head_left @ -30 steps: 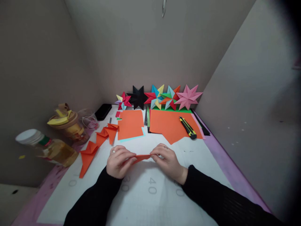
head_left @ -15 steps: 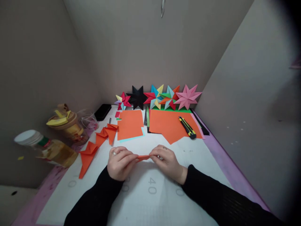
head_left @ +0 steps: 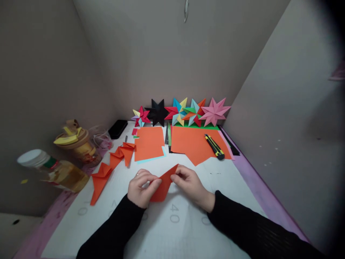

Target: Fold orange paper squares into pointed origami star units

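My left hand point(head_left: 140, 187) and my right hand point(head_left: 188, 183) both pinch a folded orange paper piece point(head_left: 164, 185) just above the white cutting mat point(head_left: 172, 223). The piece is tilted up so its flat face shows, one pointed corner toward the back. Several finished folded orange units point(head_left: 113, 163) lie in a row to the left of my left hand. Flat orange sheets point(head_left: 149, 142) and a larger cut orange sheet point(head_left: 192, 142) lie behind my hands.
A yellow and black utility knife point(head_left: 215, 146) rests on the large sheet. Several paper stars point(head_left: 183, 111) lean against the back wall. A black phone point(head_left: 118, 128), a jar point(head_left: 75, 142) and a bottle point(head_left: 54, 171) stand at the left. Walls close in on three sides.
The orange piece was held edge-on and flat between my fingers. It is now turned up so its face shows, and both hands have shifted slightly right and nearer each other.
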The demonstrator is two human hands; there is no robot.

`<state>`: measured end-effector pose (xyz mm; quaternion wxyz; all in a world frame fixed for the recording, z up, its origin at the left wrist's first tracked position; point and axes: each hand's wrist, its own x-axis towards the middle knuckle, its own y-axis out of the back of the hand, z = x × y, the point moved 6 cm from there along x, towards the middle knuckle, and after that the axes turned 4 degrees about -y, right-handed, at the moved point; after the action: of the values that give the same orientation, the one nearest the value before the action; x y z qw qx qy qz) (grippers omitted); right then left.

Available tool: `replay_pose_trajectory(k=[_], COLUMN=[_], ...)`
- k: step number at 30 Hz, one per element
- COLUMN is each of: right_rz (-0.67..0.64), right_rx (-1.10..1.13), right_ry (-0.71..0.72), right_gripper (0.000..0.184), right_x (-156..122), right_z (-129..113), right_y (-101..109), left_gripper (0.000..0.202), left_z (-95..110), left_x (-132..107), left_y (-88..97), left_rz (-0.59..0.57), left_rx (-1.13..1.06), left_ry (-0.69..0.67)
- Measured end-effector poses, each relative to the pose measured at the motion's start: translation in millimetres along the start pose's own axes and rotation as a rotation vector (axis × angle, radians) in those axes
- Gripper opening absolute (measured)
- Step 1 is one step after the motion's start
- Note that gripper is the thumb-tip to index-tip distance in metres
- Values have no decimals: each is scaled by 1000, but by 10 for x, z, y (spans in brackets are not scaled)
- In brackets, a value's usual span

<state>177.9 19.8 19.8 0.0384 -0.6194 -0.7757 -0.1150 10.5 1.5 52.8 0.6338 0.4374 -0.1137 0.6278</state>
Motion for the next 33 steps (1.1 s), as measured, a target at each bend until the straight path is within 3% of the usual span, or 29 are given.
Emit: replay_pose_trajectory(k=[6, 13, 15, 20, 23, 28, 33], right_rz=[-128, 24, 31, -11, -101, -83, -101], right_rx=[223, 163, 161, 184, 154, 146, 36], right_ry=[-136, -220, -234, -336, -398, -401, -466], right_gripper=[23, 20, 16, 10, 8, 9, 5], right_x=[19, 68, 98, 221, 279, 297, 218], right_z=[73, 185, 199, 190, 187, 239, 374], right_y=[-187, -57, -38, -71, -196, -372, -394], left_gripper=[14, 23, 28, 30, 35, 34, 34], left_z=[-98, -364, -472, -585, -629, -927, -1376], left_x=[-63, -153, -183, -120, -61, -46, -57], left_y=[-110, -20, -46, -257, -364, -311, 50], left_rz=[-31, 55, -13, -346, -405, -242, 97], left_rx=[7, -21, -115, -509, -706, -685, -717], left_ry=[180, 543, 641, 779, 882, 980, 1094])
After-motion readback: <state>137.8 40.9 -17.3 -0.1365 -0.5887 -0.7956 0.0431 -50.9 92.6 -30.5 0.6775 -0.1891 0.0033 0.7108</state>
